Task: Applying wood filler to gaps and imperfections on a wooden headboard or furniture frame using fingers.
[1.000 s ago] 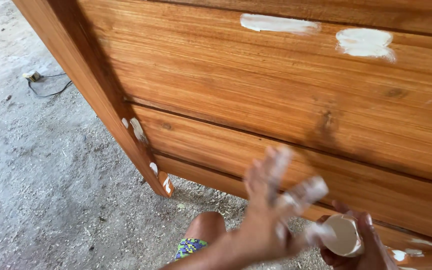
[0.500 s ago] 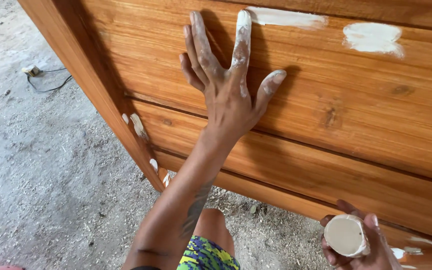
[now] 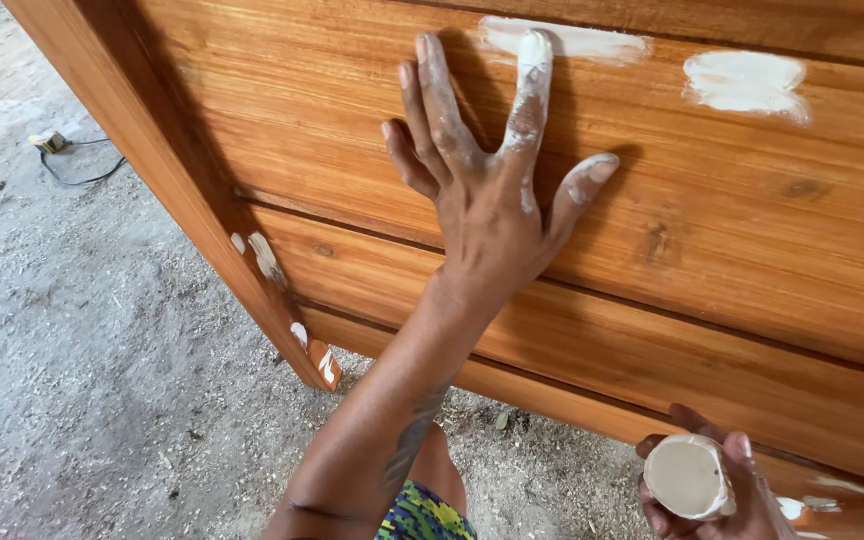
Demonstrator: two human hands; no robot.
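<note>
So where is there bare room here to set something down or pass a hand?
The dusty floor is bare between the cable and the wooden frame's post. The panel left of the left hand is clear. It is crowded near the filler patches and low right, where the right hand holds the putty lump.

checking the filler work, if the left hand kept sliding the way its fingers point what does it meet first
The left hand lies flat on the wooden panel; its index fingertip already touches the long white filler smear, so that comes first.
</note>
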